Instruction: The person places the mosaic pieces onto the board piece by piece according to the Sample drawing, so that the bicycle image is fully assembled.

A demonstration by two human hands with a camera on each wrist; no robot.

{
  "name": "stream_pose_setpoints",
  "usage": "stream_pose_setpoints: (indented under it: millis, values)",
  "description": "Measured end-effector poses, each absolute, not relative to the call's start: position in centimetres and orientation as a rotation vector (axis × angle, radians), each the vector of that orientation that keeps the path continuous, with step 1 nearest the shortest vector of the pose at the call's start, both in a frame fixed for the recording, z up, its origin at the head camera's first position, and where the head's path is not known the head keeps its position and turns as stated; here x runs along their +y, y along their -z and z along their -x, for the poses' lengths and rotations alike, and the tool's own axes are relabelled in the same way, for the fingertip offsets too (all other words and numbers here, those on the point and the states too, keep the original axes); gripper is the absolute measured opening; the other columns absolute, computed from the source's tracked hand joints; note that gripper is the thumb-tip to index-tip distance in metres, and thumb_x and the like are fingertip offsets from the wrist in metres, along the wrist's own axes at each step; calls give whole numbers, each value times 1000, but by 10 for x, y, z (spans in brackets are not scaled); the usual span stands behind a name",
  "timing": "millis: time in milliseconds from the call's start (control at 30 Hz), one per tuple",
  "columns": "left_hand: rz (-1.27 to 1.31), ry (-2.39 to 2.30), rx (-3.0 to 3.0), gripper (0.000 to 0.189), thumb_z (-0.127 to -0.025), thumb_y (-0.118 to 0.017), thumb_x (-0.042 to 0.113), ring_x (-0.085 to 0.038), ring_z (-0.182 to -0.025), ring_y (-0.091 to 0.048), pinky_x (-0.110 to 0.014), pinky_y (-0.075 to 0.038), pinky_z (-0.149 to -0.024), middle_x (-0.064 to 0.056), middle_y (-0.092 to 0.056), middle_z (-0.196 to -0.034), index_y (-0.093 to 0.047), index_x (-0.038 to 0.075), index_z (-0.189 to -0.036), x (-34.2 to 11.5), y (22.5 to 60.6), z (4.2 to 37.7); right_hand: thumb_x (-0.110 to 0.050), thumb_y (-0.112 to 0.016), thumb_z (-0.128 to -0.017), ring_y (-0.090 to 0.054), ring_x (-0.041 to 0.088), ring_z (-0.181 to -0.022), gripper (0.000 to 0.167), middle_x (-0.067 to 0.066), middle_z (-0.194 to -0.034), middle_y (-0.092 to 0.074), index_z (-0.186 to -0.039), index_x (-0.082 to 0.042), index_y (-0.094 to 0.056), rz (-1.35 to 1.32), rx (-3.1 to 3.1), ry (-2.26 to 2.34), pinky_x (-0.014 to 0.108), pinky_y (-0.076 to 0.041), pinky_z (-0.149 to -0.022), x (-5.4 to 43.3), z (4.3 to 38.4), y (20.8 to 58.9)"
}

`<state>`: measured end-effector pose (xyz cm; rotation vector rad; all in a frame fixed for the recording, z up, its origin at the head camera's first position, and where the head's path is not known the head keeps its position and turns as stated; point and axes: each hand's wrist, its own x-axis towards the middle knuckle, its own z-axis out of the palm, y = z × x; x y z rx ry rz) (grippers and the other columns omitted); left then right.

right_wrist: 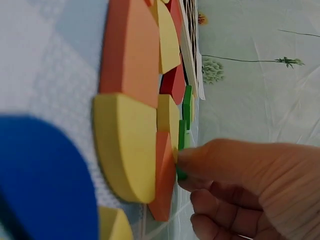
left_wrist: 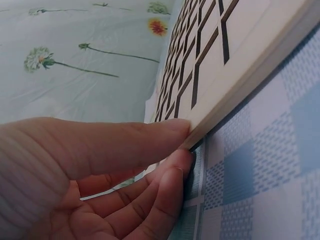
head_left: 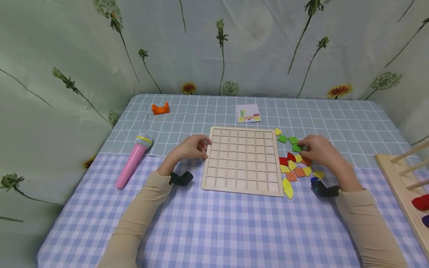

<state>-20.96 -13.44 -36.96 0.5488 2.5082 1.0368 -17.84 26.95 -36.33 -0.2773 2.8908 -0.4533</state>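
With our left hand (head_left: pixel 190 147) we pinched the left edge of the wooden grid board (head_left: pixel 242 160), which lay on the desk (head_left: pixel 214 227). With our right hand (head_left: pixel 316 149) we pinched a green tile (head_left: pixel 296 148) off the board's right side, near a cluster of yellow, orange and red pieces (head_left: pixel 299 172). Beyond the board lay a printed card (head_left: pixel 248 112); left of it, a pink microphone (head_left: pixel 134 159).

Two hands (head_left: pixel 193 147) (head_left: pixel 319 149), one grid board (head_left: pixel 243 160), one card (head_left: pixel 248 112), one microphone (head_left: pixel 134 159), three green tiles (head_left: pixel 282 139) and three orange tiles (head_left: pixel 291 176) show.
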Motion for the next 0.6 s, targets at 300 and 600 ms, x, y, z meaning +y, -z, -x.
stream_pose_setpoints:
  millis: [300,600]
  values:
    - [-539,-1055,2506,43,-71,-75,2,-12,-74,-56,-19,-47,-65,-7,-58,-84,-57,0,-110,-133,371,211,-13,-66,-81,-49,21,-73,39,21,-100,-63,-116,6,-62,272,2910,439,24,-42,-57,267,176,359]
    - [-563,-1076,2506,42,-71,-75,1,-12,-72,-55,-20,-48,-64,-8,-58,-83,-58,-1,-109,-134,374,212,-12,-65,-81,-49,22,-75,37,22,-106,-62,-115,4,-63,326,2953,454,24,-43,-56,257,170,351]
